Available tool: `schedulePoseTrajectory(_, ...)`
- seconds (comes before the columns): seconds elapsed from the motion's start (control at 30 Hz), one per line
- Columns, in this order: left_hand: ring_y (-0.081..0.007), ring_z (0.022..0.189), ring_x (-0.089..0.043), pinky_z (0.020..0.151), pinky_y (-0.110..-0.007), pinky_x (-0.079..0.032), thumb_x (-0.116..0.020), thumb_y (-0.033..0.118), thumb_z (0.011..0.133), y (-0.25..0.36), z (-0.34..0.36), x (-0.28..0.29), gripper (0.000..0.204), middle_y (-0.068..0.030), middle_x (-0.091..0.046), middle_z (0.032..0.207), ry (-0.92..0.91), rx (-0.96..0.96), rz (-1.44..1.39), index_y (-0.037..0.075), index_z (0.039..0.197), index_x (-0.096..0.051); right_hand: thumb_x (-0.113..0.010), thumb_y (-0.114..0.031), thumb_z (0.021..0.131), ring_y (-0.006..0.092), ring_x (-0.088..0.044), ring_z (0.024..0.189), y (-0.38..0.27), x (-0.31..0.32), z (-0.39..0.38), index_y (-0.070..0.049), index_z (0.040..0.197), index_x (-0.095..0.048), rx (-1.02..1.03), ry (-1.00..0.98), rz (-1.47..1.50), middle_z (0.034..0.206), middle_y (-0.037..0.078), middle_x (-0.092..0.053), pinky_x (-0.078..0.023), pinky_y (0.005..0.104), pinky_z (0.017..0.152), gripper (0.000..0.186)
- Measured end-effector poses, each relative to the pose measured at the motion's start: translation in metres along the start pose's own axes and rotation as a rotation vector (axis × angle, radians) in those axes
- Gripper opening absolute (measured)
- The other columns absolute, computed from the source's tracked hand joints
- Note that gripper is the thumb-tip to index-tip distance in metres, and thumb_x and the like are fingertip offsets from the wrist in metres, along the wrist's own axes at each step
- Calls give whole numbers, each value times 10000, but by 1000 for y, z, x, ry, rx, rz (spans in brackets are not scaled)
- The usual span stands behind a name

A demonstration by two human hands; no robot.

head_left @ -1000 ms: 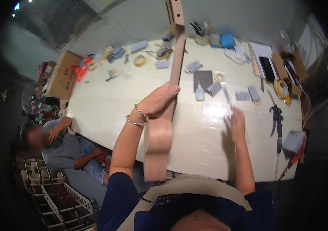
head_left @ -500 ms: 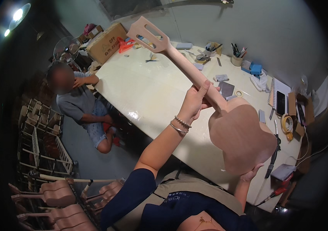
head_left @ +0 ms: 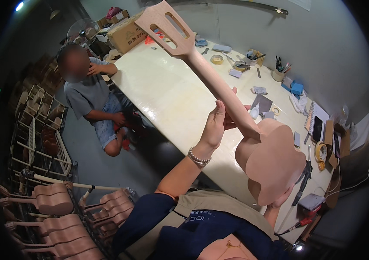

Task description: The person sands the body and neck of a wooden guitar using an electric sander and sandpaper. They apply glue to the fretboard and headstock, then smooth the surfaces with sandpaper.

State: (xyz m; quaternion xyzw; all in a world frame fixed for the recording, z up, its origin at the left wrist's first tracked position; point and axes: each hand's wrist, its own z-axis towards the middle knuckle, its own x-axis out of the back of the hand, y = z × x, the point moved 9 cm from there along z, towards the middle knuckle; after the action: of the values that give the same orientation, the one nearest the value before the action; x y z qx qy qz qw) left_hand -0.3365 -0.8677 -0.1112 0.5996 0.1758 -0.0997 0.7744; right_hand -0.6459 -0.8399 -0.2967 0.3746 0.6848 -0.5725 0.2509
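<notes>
Found an unfinished, pale reddish-brown wooden ukulele-shaped instrument [head_left: 275, 162] raised over the near side of the white table [head_left: 158, 93], slanting with slotted headstock [head_left: 171, 31] to the upper left and broad flat face turned to view. Noted the right hand [head_left: 283, 198] touching the lower end; cannot tell how far closed, with most fingers hidden. Noted the left hand [head_left: 214, 129] loosely open under the neck [head_left: 217, 82], thumb standing beside it, fingers passing behind. Compared with a second ago, recorded a turn from edge-on to face-on and the right hand brought across to the instrument; judged to leave the weight shared between both hands and the broad face accessible. Beyond, on the tabletop, listed a roll of yellow tape [head_left: 321, 151], a white plastic squeeze bottle [head_left: 255, 111] and a dark grey square sheet [head_left: 264, 102]. Farther off, observed a seated person in a grey shirt [head_left: 82, 97] and, past them, a brown cardboard box [head_left: 123, 37].
</notes>
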Motion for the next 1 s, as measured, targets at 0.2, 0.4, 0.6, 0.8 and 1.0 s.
schedulePoseTrajectory(0.2, -290, 963, -634, 907, -425, -478, -459, 568, 900, 15, -8, 21, 603, -97, -624, 869, 42, -87, -145, 39, 1187, -459, -212, -529, 967, 278, -572, 942, 35, 2, 1, -51, 1403, -295, -230, -80, -13, 1351, 152, -446, -488, 376, 776, 652)
schedulePoseTrajectory(0.4, -263, 866, -648, 789, -375, -527, -477, 449, 939, 23, -10, 18, 452, -105, -604, 834, -92, -147, -244, 35, 1119, -462, -210, -553, 960, 259, -575, 817, 71, 31, -7, -49, 1391, -312, -483, -141, -48, 1310, 158, -483, -483, 351, 671, 671)
schedulePoseTrajectory(0.6, -285, 838, -645, 927, -483, -465, -458, 483, 935, 18, -8, 28, 461, -112, -598, 800, -55, -104, -158, 55, 1104, -462, -208, -577, 953, 240, -577, 691, 110, 54, -14, -47, 1379, -329, -699, -201, -62, 1268, 163, -520, -478, 325, 567, 690)
schedulePoseTrajectory(0.8, -221, 691, -644, 765, -413, -558, -573, 324, 920, 58, -7, 33, 329, -96, -590, 739, -132, -323, -173, 44, 1047, -459, -207, -601, 946, 221, -579, 565, 147, 70, 1, -45, 1367, -345, -892, -401, -12, 1227, 169, -557, -473, 300, 462, 710)
schedulePoseTrajectory(1.0, -123, 597, -572, 618, -291, -524, -600, 170, 914, 129, -49, 74, 216, -37, -556, 706, 209, -467, 21, 20, 1038, -507, -107, -799, 808, 184, -455, 364, 158, -7, -1, -70, 1424, -295, -896, -244, -381, 1037, 249, -642, -350, 243, 349, 973)
